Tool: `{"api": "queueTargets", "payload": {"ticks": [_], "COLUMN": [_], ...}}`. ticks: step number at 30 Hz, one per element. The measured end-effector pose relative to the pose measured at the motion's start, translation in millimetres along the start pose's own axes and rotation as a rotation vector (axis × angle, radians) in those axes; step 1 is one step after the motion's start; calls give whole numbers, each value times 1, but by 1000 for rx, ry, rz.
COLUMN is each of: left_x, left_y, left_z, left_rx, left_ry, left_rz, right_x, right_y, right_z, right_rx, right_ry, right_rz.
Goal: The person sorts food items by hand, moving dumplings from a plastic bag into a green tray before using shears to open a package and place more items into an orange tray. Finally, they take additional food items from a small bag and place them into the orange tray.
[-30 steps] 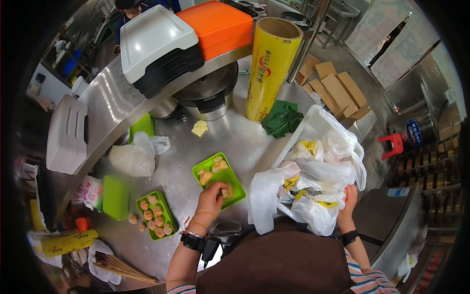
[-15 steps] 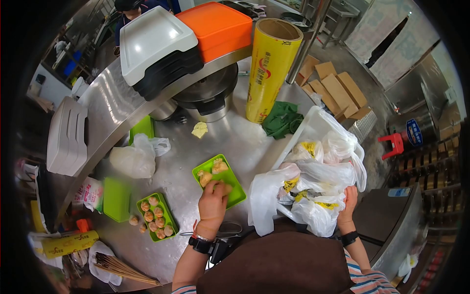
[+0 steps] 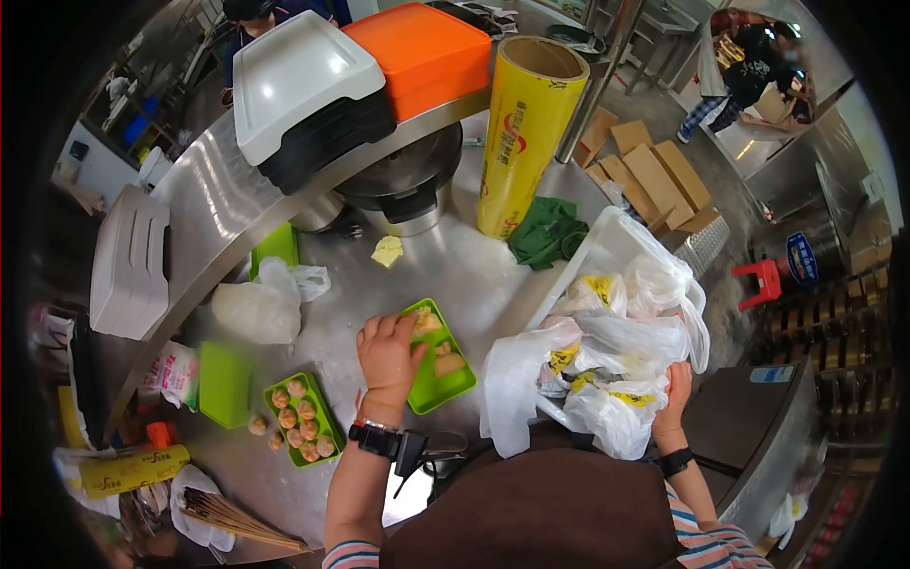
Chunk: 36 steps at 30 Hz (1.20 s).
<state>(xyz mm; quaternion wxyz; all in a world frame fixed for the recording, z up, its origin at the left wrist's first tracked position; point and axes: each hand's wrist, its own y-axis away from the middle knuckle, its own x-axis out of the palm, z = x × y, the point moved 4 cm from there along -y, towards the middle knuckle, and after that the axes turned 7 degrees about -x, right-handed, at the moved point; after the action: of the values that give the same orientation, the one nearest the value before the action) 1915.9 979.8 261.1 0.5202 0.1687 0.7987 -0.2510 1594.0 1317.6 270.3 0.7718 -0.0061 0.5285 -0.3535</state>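
Observation:
My left hand (image 3: 387,356) reaches over the left edge of a bright green tray (image 3: 441,394), palm down, fingers curled. What lies beneath its fingertips is hidden. In that tray are a yellowish lumpy food piece (image 3: 428,321) near the far end and a tan piece (image 3: 448,360) further right. My right hand (image 3: 674,394) is closed around the side of a knotted white plastic bag (image 3: 616,417) with yellow printed tape. This bag sits with several similar ones in a white bin (image 3: 592,251). Left of my left arm, a second green tray (image 3: 318,460) holds several round brownish balls (image 3: 306,410).
A tall yellow roll (image 3: 517,142) stands behind a dark green cloth (image 3: 550,232). A lidded pot (image 3: 408,185) sits under the steel shelf. Left are a clear bag (image 3: 261,308), a green box (image 3: 226,384) and wooden skewers (image 3: 242,522). A person (image 3: 749,76) is in the far doorway.
My left hand has moved left and slightly up across the tray, uncovering the tan piece and covering where the left piece lay. My right hand stays put. A person has appeared in the doorway.

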Motion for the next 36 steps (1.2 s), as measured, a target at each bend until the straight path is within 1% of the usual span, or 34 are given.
{"api": "queueTargets", "payload": {"ticks": [5, 8, 9, 11, 13, 14, 15, 16, 17, 18, 19, 20, 21, 22, 23, 24, 26, 27, 29, 30, 32, 33, 34, 35, 36], "left_x": [26, 30, 29, 20, 6, -4, -14, -25, -32, -40, -53, -64, -74, -84, -93, -100, -111, -117, -125, -127, -128, -126, -124, -122, -116], "left_y": [-9, -10, -10, -11, -9, -6, -1, 5, 12, 19, 25, 30, 32, 35, 38, 41, 51, 57, 72, 79, 94, 100, 108, 115, 121], "left_z": [-5, -6, -6, -8, -12, -11, -10, -12, -14, -18, -26, -38, -50, -58, -67, -74, -82, -83, -78, -73, -61, -55, -50, -46, -41], "left_rx": [3, -9, -26, -42, -59, -145, -231, -238, -293, -343, -344, -344, -337, -327, -289, -252, -217, -190, -202, -213, -238, -273, -312, -321, -379], "left_ry": [-40, -45, -37, 1, 44, 243, 442, 441, 640, 838, 835, 998, 1164, 1169, 1163, 1156, 1131, 1099, 1101, 1109, 1172, 1170, 1171, 1179, 1219], "left_rz": [-29, -18, -3, -45, -85, -87, -88, -100, -43, 16, 7, 29, 53, 45, 49, 50, -7, -51, -70, -71, -101, -55, -11, -23, 40], "right_x": [-3, -3, -5, -14, -25, -35, -50, -63, -74, -82, -88, -91, -87, -81, -70, -54, -29, -18, 5, 8, 16, 22, 27, 31, 34], "right_y": [-2, -3, -4, -8, -7, -12, -22, -32, -44, -58, -74, -89, -102, -115, -127, -133, -135, -131, -118, -113, -100, -91, -83, -78, -73], "right_z": [4, 4, 4, 4, -7, -3, 5, 15, 29, 48, 77, 105, 130, 158, 196, 223, 270, 281, 299, 304, 308, 310, 312, 315, 319], "right_rx": [-32, -4, 21, 37, 329, 319, 262, 204, 97, 86, -28, -143, -288, -433, -480, -524, -549, -565, -809, -826, -707, -709, -728, -755, -766], "right_ry": [-24, -18, -63, -109, -595, -594, -508, -425, -411, -419, -432, -439, -473, -499, -644, -708, -725, -728, -806, -811, -786, -782, -777, -771, -768], "right_rz": [-41, 2, 5, -1, -8, -11, -87, -160, -260, -254, -173, -96, 29, 155, 302, 375, 615, 616, 602, 604, 645, 657, 614, 567, 577]}}
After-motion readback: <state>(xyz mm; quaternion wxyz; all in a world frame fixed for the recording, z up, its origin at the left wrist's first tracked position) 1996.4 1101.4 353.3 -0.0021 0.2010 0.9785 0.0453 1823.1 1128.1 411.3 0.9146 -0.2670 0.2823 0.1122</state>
